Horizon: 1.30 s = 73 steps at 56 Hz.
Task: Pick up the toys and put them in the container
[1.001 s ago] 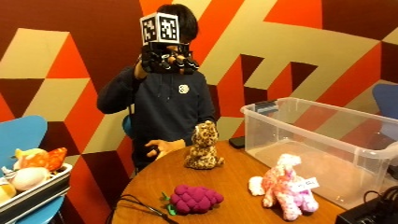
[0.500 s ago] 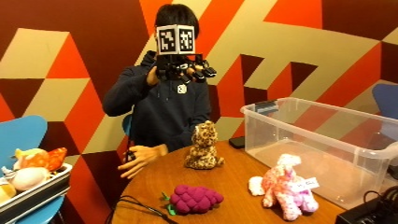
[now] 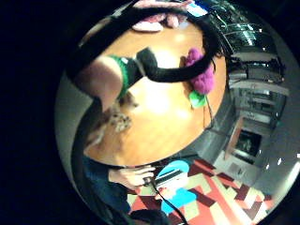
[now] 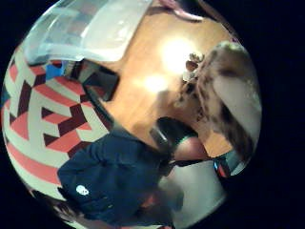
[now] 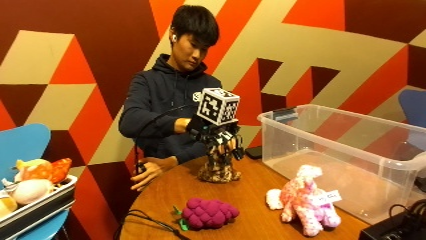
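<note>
We see the gloved right hand [image 5: 218, 136] lowered onto the top of the brown spotted plush animal [image 5: 217, 169], w/ fingers [image 5: 235, 148] curled around its head. This toy stands upright on the round wooden surface [image 5: 256, 200], near the edge by the person, just beside the clear plastic container [image 5: 346, 150]. In the thumb side palm view the spotted plush [image 4: 224, 100] fills much of the frame, close to the palm. The purple knitted grape toy [image 5: 208, 213] w/ green leaf lies nearer the front of the surface; the pink-and-white plush animal [image 5: 305, 201] stands in front of the container, approx. touching it. The bare hand [image 5: 152, 170] rests at the surface edge.
</note>
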Motion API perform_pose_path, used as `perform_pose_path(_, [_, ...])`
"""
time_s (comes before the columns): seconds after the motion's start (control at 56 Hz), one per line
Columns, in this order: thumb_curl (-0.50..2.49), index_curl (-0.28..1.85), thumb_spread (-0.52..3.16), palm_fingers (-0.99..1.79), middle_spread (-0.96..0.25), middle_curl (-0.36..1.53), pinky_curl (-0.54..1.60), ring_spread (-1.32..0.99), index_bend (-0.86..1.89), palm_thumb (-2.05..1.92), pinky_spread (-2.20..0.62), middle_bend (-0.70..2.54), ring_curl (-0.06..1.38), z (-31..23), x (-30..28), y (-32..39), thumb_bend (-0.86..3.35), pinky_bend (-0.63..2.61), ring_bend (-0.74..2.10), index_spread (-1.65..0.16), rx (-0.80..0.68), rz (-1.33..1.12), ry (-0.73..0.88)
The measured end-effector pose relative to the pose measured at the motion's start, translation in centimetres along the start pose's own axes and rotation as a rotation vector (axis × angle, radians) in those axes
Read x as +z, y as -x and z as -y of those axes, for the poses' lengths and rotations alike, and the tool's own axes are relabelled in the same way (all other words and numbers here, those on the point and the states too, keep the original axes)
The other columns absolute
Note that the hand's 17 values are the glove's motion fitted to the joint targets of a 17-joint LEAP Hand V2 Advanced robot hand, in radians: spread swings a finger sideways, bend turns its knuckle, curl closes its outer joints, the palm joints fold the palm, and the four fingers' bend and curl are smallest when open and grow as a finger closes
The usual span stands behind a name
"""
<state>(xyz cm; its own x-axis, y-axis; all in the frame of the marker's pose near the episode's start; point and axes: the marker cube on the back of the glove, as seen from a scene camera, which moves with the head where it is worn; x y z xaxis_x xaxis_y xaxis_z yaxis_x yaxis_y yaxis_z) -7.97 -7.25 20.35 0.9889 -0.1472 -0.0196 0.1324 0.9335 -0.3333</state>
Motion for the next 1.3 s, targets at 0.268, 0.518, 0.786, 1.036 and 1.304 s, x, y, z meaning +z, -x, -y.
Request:
perform_pose_path(0.268, [0.35,0.29,1.28,0.75,-0.09,0.26,0.33,-0.14,0.17,0.49,-0.14,0.32,0.35,2.0,1.7,-1.4,0.18,0.97,0.90,-0.31,0.036,0.007,-0.118])
perform_pose_path(0.518, [0.50,0.33,1.02,0.99,-0.23,0.37,0.34,-0.30,0.18,0.69,-0.33,0.54,0.40,3.6,2.9,-1.5,0.19,0.93,0.96,-0.30,0.000,0.107,-0.177])
perform_pose_path(0.786, [0.67,0.48,0.69,1.14,-0.28,0.54,0.43,-0.34,0.38,0.82,-0.39,0.77,0.49,3.9,-3.5,-1.0,0.21,1.04,1.10,-0.36,-0.040,0.187,-0.297])
perform_pose_path(1.036, [0.80,0.71,0.46,1.00,-0.32,0.72,0.51,-0.37,0.59,0.82,-0.39,0.95,0.59,2.2,-19.3,3.1,0.21,1.15,1.23,-0.41,-0.151,0.179,-0.675])
perform_pose_path(1.304, [0.90,0.94,0.31,0.88,-0.32,0.86,0.56,-0.37,0.67,0.77,-0.39,1.03,0.67,5.5,-25.0,12.3,0.19,1.24,1.32,-0.44,-0.380,0.250,-0.841])
